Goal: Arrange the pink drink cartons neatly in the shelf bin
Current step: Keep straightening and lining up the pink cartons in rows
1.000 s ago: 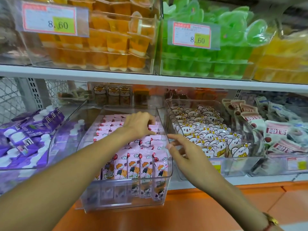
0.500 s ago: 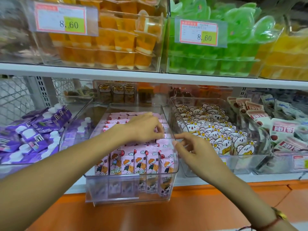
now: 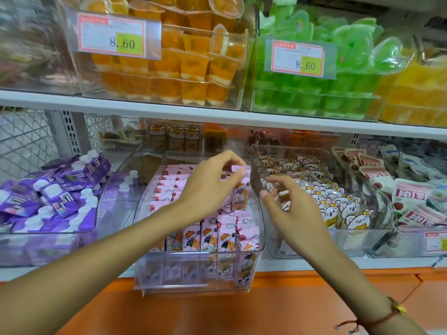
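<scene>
Head view: clear shelf bin (image 3: pixel 260 228) sits on the lower shelf (image 3: pixel 314 263), front edge overhanging. Pink drink cartons (image 3: pixel 208 234) stand upright in rows inside it, front row against the bin's front wall. Left hand (image 3: pixel 208 187) is above the bin's middle, fingers and thumb pinching one raised pink carton (image 3: pixel 240 189) near the bin's right wall; carton sits higher than its neighbours, slightly tilted. Right hand (image 3: pixel 290 209) hovers just outside the bin's right wall, fingers loosely curled, holding nothing, near but apart from the raised carton. Purple pouches (image 3: pixel 55 192) lie left of the bin, bear-print packs (image 3: pixel 333 201) right of it.
</scene>
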A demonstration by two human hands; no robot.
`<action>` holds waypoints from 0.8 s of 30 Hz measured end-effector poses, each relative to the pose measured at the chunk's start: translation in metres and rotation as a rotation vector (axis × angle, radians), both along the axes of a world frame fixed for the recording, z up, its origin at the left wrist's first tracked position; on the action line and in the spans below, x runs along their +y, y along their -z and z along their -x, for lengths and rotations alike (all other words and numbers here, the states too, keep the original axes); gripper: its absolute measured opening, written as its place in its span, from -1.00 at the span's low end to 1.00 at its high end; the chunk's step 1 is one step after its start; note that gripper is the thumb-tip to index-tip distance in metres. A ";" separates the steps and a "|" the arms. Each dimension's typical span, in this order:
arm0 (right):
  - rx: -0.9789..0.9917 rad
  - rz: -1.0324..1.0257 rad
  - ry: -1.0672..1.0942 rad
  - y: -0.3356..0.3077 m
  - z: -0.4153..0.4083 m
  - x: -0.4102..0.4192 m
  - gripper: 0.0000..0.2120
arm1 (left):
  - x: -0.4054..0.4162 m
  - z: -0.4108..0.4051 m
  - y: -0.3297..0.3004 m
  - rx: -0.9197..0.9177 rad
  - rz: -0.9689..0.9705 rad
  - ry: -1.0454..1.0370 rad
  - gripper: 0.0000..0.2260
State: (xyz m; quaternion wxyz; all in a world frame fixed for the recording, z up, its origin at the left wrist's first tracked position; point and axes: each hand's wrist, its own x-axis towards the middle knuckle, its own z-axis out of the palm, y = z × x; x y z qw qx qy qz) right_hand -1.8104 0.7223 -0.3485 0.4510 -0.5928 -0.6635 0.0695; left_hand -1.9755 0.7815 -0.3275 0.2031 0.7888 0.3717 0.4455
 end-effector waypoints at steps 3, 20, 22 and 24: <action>0.072 -0.056 -0.121 -0.007 0.011 -0.002 -0.60 | -0.015 0.005 -0.008 -0.231 -0.057 0.007 -0.96; 0.705 0.247 -0.312 -0.013 0.052 0.007 -0.79 | -0.040 0.030 0.024 -0.259 0.104 -0.006 -0.62; 0.687 0.252 -0.301 -0.011 0.052 0.007 -0.76 | -0.041 0.029 0.027 -0.266 0.076 -0.026 -0.64; 0.695 0.247 -0.315 -0.012 0.050 0.007 -0.75 | -0.040 0.029 0.027 -0.286 0.072 -0.023 -0.68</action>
